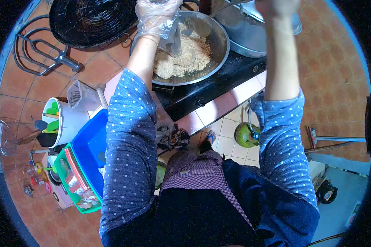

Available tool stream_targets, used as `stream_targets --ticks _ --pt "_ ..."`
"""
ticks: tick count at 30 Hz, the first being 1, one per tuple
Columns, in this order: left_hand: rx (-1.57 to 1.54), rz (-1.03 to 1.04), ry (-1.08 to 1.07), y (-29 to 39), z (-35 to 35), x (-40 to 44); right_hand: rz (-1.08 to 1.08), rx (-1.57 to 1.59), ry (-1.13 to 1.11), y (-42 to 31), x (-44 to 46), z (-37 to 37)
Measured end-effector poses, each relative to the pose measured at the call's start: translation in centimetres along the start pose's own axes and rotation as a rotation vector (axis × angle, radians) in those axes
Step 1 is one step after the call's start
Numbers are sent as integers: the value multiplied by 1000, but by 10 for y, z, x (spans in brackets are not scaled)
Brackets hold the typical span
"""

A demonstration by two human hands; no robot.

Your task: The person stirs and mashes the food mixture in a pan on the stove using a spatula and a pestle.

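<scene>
Both arms were extended forward from the body, with the elbows set apart and the forearms directed toward the top of the head view. The left forearm was angled slightly inward, and its hand (158,12) was positioned at the left rim of the wide metal pan (221,51). The left hand was covered by a loose clear plastic glove, and crumpled plastic was seen hanging over the pan's interior; how far the fingers were open, and whether anything was gripped, could not be told. The right forearm was held nearly straight, and the right hand (277,5) was placed over the right side of the large metal pot (245,48), higher in the view and partly cut off by its edge. The right hand was blurred; its opening could not be determined. A thin dark utensil (226,7) was extended from above the pan toward the right hand, but its grip was not visible. The pan was seated on the black stove (231,75) and was loaded with a pale, crumbly mixture (183,59), heaped toward its left side. The pot was located just beside the pan, on the right. A round black tray (92,20) and a metal beater (45,51) were laid on the tiled surface (95,66) to the left.
</scene>
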State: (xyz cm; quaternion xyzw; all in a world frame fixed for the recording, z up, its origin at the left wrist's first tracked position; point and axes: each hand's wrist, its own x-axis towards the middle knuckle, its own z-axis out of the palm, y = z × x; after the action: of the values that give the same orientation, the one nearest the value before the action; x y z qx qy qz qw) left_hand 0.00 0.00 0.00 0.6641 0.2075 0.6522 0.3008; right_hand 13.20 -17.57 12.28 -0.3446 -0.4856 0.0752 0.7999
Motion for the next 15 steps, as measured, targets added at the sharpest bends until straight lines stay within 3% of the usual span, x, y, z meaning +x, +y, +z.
stream_targets --ticks 1,2,4,5,7,11,12,13,15 --pt "-4 -91 -26 9 -4 0 86 206 -112 -15 2 -10" --pt "-10 -180 -51 14 -5 1 11 249 -282 -1 9 -29" --pt "30 -148 -65 6 -3 -3 -44 -154 104 54 -14 -15" --pt "49 -107 -56 4 -1 -3 125 -282 180 87 -36 -5" --pt "32 -97 -62 21 3 -4 245 92 73 80 -49 12" --pt "35 -100 -102 26 12 -12 164 -36 108 75 -12 -4" --pt "-20 -14 -100 17 14 -12 150 -38 156 55 -5 -5" --pt "-17 -17 -96 17 13 -12 41 -56 90 32 -2 -8" --pt "66 -93 -37 20 11 -10 -29 277 -205 12 5 -26"
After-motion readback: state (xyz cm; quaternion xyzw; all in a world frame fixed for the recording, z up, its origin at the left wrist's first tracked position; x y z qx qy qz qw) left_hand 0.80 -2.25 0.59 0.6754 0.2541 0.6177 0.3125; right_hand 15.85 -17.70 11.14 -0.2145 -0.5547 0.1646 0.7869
